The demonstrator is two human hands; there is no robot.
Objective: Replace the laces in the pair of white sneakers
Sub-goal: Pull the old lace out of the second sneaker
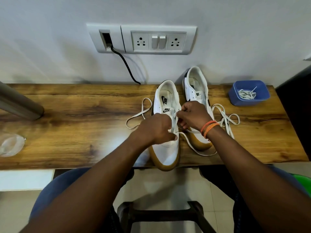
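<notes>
Two sneakers stand side by side on the wooden desk (75,105), toes toward me, and both my hands are busy over the near sneaker (165,148). My left hand (156,126) is curled over its eyelet row, thumb and fingers seeming to pinch the white lace (174,122) where it rises from the shoe, while my right hand (193,116) is curled round the same lace just above, close to the tongue. What worries me is slack: the lace runs off in a long loop to the left (139,115) and a strand sweeps across the front of the far sneaker (196,84); if I pull hard, that strand could drag across the other shoe or snag under it, and the loose tangle of lace on the right (225,118) could get caught up with it. A sharp tug might also shift the near sneaker, whose toe already reaches the desk edge, so it could tip off toward my lap. I could also pull one end through unevenly and be left short on one side. My knuckles hide the eyelets, so I cannot tell which hole the lace is passing through, nor how many rows are done, nor whether this lace is old or new. The blue tub (249,93) at the right holds another bundled lace, too small to read, and a clear object at the far left edge is blurred and cut off.
</notes>
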